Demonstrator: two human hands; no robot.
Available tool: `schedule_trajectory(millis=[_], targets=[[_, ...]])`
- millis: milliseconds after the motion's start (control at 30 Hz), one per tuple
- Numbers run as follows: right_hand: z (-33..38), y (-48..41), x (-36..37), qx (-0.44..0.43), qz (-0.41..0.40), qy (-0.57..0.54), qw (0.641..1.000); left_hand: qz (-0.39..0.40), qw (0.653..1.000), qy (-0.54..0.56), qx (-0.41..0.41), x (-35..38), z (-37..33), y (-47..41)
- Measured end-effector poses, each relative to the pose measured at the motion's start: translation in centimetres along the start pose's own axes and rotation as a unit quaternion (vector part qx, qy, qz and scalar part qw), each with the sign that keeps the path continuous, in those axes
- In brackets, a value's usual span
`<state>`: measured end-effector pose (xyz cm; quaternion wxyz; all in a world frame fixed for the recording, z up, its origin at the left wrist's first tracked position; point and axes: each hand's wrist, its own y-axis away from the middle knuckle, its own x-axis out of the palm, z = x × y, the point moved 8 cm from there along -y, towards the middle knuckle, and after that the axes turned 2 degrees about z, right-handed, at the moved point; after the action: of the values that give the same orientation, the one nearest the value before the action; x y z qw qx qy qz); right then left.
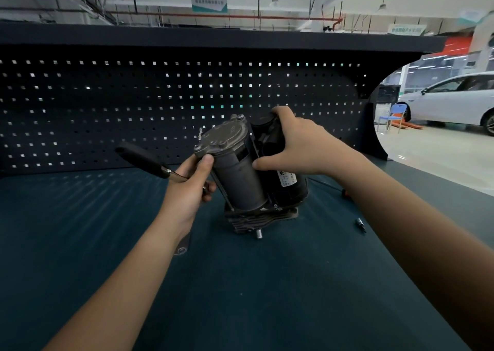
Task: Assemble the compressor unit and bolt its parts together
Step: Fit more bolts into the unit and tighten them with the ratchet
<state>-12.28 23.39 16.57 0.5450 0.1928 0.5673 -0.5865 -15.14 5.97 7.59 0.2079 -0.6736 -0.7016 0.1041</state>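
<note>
Standing tilted on its finned base on the worktop (240, 297), compressor unit (248, 174) looks largely assembled. Bolt heads show on its grey cap (223, 136); final tightening probably remains. Fingers of right hand (302, 142) clasp its black motor end. Fingers of left hand (187, 187) curl round black-handled wrench (141, 159), thumb on the cap. Loose bit (361, 224) right of unit. White label (287, 178) on unit: print illegible.

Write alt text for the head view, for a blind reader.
A tilted compressor unit stands on the bench: the right hand grips its black motor, the left hand holds a black-handled tool, thumb on the grey cap.
</note>
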Motion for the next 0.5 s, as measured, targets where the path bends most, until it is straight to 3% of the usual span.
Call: schedule_trajectory(millis=[500], targets=[[0.08, -0.56, 0.15, 0.022, -0.057, 0.008, 0.998, -0.014, 0.998, 0.048, -0.036, -0.31, -0.03, 0.18]])
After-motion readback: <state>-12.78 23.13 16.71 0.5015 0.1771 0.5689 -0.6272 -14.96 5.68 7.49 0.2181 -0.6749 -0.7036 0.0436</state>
